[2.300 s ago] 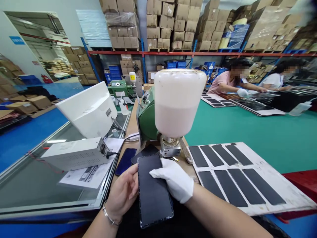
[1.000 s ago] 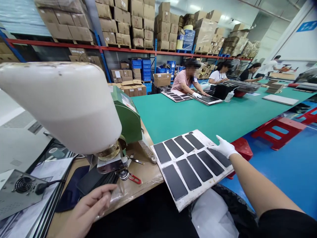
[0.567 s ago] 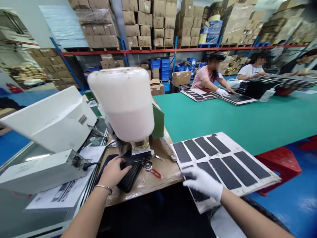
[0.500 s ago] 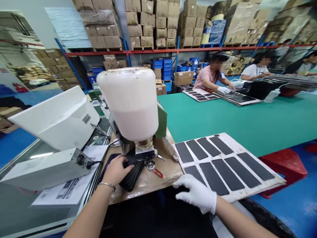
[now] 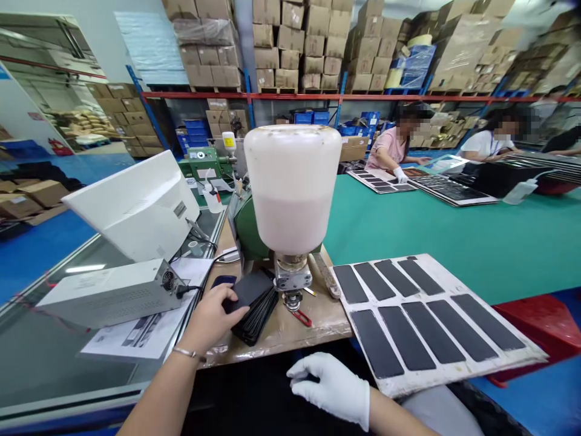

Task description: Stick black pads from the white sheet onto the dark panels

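My left hand, bare with a thin bracelet, rests on a stack of black phone-sized panels lying on the tan bench top. Its fingers lie on the top panel, which sits askew on the stack. My right hand, in a white glove, holds nothing and hangs just off the near edge of a white board. That stained board carries several black rectangular panels in two rows. A milky-white glue bottle stands on a metal valve above the bench.
A small red-handled tool and a long file lie by the valve. To the left stand a grey power box and a white monitor on a glass-topped bench. Co-workers sit at a green table.
My right hand has come back from the far side of the board toward me, and the board sits lower right. My left hand has moved little, and the view has swung slightly.
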Available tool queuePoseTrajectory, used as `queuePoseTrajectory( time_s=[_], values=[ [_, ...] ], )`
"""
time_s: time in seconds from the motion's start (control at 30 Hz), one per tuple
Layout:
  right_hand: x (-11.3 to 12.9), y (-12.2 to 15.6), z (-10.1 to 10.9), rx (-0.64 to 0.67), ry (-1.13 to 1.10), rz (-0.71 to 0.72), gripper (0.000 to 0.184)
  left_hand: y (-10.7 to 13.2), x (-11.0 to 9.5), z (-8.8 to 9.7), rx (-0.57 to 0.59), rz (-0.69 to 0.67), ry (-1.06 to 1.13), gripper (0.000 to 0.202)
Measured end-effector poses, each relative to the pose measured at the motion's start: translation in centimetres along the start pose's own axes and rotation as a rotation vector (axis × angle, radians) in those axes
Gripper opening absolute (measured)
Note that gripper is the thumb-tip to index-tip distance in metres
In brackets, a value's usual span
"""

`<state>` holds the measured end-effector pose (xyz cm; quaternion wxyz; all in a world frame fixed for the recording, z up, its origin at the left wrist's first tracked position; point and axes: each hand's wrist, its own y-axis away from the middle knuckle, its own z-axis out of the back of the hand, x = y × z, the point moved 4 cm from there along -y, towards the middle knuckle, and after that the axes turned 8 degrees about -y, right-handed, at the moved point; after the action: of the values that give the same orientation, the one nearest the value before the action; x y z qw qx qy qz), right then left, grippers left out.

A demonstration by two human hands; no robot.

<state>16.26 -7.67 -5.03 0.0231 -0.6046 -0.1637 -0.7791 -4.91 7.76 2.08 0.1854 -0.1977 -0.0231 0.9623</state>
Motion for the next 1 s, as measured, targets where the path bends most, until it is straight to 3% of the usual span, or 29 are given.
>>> queuePoseTrajectory(
  time_s=[0.1,0.23,0.33,0.4,0.5,0.57,0.63,0.73,0.9,1.0],
  values=[
    [0.1,-0.5,0.3,0.015,-0.189,-0.074,0.033,3.3,-0.5,0.7,0.120,-0.064,0.068,0.023],
    [1.6,-0.8,-0.7,0.208,-0.590,0.019,0.055,7.8,-2.8,-0.2,0.314,-0.197,0.155,0.027],
    [2.4,-0.6,-0.9,0.199,-0.722,0.042,0.050,9.3,-4.6,-1.3,0.354,-0.259,0.216,0.035],
    [2.5,-0.2,-0.4,0.172,-0.723,0.019,0.050,9.1,-5.2,-1.8,0.318,-0.264,0.280,0.047],
    [2.3,0.6,1.5,0.152,-0.705,-0.025,0.048,7.8,-5.6,-2.4,0.260,-0.150,0.470,0.080],
    [2.1,1.2,3.5,0.088,-0.675,-0.027,0.040,7.0,-6.4,-3.4,0.322,-0.074,0.686,0.086],
    [1.8,1.9,5.8,0.007,-0.612,-0.010,0.032,6.3,-8.2,-4.7,0.473,-0.068,0.921,0.069],
    [1.7,2.8,9.4,-0.182,-0.371,0.109,0.036,5.3,-11.7,-6.2,0.657,-0.071,1.154,0.037],
    [1.5,3.8,14.1,-0.409,-0.151,0.284,0.020,3.4,-15.5,-6.2,0.628,0.049,1.389,0.024],
    [2.5,3.3,14.4,-0.420,-0.196,0.268,0.018,3.0,-15.7,-5.4,0.577,0.095,1.447,0.021]
  ],
)
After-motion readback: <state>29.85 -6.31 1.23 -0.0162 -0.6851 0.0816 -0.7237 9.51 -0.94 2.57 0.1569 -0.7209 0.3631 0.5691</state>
